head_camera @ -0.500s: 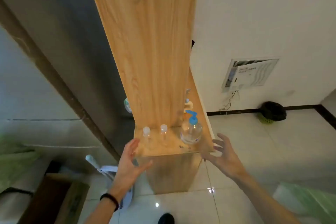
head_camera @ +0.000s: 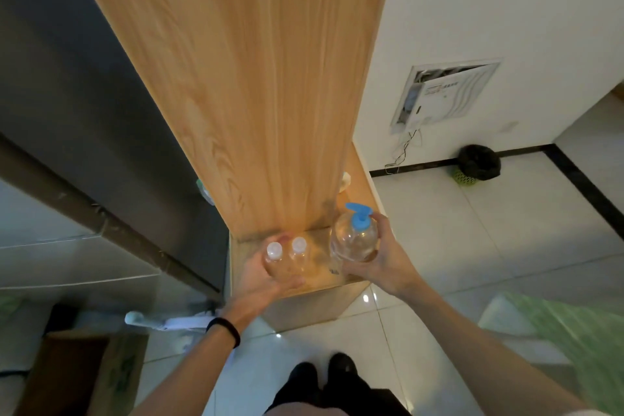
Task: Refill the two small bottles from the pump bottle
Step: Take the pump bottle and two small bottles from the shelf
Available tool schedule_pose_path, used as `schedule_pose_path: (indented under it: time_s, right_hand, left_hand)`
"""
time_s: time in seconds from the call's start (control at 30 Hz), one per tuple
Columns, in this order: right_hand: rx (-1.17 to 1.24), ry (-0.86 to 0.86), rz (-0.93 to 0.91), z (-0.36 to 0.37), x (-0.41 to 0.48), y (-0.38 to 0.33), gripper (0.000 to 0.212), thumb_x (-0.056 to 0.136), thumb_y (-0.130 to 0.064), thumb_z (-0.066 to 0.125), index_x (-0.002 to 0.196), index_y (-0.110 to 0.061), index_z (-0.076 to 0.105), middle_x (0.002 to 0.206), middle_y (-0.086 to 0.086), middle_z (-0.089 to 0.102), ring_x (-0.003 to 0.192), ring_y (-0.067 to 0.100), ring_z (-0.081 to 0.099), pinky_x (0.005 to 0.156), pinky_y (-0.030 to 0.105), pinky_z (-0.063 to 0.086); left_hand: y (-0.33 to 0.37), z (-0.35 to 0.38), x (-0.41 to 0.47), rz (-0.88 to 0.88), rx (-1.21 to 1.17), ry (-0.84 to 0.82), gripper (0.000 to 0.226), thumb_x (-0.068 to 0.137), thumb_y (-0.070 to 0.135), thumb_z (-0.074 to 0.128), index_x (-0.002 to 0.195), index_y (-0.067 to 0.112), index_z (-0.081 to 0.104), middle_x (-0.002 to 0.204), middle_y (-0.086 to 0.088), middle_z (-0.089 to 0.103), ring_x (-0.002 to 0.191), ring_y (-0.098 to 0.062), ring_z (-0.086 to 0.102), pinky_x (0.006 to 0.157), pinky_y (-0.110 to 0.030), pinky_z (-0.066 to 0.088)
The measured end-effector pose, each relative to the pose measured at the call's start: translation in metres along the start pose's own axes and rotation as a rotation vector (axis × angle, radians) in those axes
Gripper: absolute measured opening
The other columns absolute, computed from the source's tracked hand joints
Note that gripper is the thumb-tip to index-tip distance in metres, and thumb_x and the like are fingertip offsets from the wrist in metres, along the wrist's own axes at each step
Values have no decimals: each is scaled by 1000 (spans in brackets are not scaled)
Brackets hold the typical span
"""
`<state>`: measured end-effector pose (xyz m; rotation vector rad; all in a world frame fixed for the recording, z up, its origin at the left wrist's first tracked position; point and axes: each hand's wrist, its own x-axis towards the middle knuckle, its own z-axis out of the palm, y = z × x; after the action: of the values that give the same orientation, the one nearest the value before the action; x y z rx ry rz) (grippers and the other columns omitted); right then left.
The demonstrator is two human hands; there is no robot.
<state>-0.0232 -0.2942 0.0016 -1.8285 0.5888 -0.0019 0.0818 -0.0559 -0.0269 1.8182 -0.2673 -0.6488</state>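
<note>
With the left hand's (head_camera: 266, 280) fingers curled round the two small clear white-capped plastic bottles (head_camera: 277, 260) on the light wooden shelf (head_camera: 320, 275), and the right hand's (head_camera: 385, 263) fingers wrapped about the round clear blue-pump bottle (head_camera: 354, 240) at their three o'clock, all are best lifted upright and squeezed only lightly.

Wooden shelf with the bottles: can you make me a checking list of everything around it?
Surface: light wooden shelf ledge, bare between the bottles.
Job's things: two small clear bottles with white caps, side by side; round clear pump bottle with blue pump, to their right.
Clutter: pale object farther back on the ledge, too hidden to name.
Hands: left hand wraps both small bottles; right hand grips the pump bottle.
Cables: thin wires dangle below the open wall panel.
Surroundings: white tiled floor, green bin with black bag, brown cardboard box.
</note>
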Motion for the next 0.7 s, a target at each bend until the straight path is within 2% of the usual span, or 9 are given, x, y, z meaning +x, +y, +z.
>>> schedule_pose_path:
  time_s: [0.07, 0.13, 0.23, 0.3, 0.4, 0.47, 0.57, 0.63, 0.7]
  right_hand:
    - [-6, 39, -3, 4, 4, 1, 111, 60, -12, 103, 147, -29, 37, 138, 3, 58, 126, 20, 62, 103, 36, 57]
    - [-26, 75, -9, 7, 9, 3, 106, 59, -17, 102, 145, -31, 41, 135, 1, 60, 128, 22, 60, 111, 48, 51]
    - [-79, 125, -19, 11, 14, 9, 100, 55, -39, 101, 137, -43, 44, 128, -13, 63, 121, 7, 62, 108, 39, 54]
    - [-91, 123, -10, 10, 19, 12, 99, 52, -50, 99, 133, -51, 42, 125, -20, 63, 118, 3, 62, 104, 34, 56]
    - [-75, 119, 13, 7, 21, 12, 93, 51, -54, 98, 127, -57, 44, 119, -23, 66, 112, 0, 64, 96, 27, 56]
    - [12, 139, 30, 2, 16, 13, 89, 52, -46, 100, 125, -53, 49, 113, -20, 70, 106, 0, 69, 90, 25, 58]
    - [222, 151, 76, -11, -2, 17, 89, 57, -28, 102, 129, -35, 50, 113, -10, 72, 101, 5, 73, 80, 25, 63]
    - [345, 179, 91, -23, -24, 20, 82, 58, -29, 99, 127, -28, 53, 112, -10, 72, 100, 4, 74, 75, 20, 61]
    - [439, 209, 118, -34, -51, 26, 75, 61, -37, 94, 127, -26, 59, 116, -8, 73, 106, 9, 74, 79, 24, 61]
  left_hand:
    - [1, 4, 6, 16, -8, 17, 77, 68, -7, 95, 125, 36, 68, 118, 15, 76, 106, 17, 67, 83, -3, 52]
    - [0, 8, 11, 22, -22, 40, 71, 67, -8, 95, 119, 36, 73, 110, 17, 81, 104, 15, 69, 82, -6, 54]
    - [-1, 12, 15, -8, -34, 82, 58, 67, -6, 96, 103, 37, 77, 98, 28, 81, 91, 15, 73, 74, -4, 54]
    - [-1, 15, 18, -31, -53, 95, 53, 68, -5, 96, 93, 38, 80, 92, 26, 82, 84, 13, 74, 70, -4, 54]
    - [7, 20, 17, -31, -75, 95, 60, 72, -5, 93, 88, 51, 81, 89, 23, 82, 81, 10, 76, 69, -5, 55]
    - [13, 22, 13, -26, -91, 97, 59, 75, -3, 92, 90, 53, 81, 89, 21, 83, 81, 8, 77, 67, -6, 55]
    - [17, 27, 5, -51, -105, 63, 44, 79, 6, 91, 99, 44, 83, 98, 13, 85, 92, -1, 79, 70, -14, 60]
    - [21, 35, 0, -83, -129, -9, 34, 82, 12, 90, 106, 35, 84, 107, 12, 84, 100, -2, 78, 75, -20, 62]
    - [30, 46, -4, -101, -159, -102, 30, 80, 17, 90, 108, 29, 85, 115, 16, 81, 106, 3, 75, 78, -16, 60]
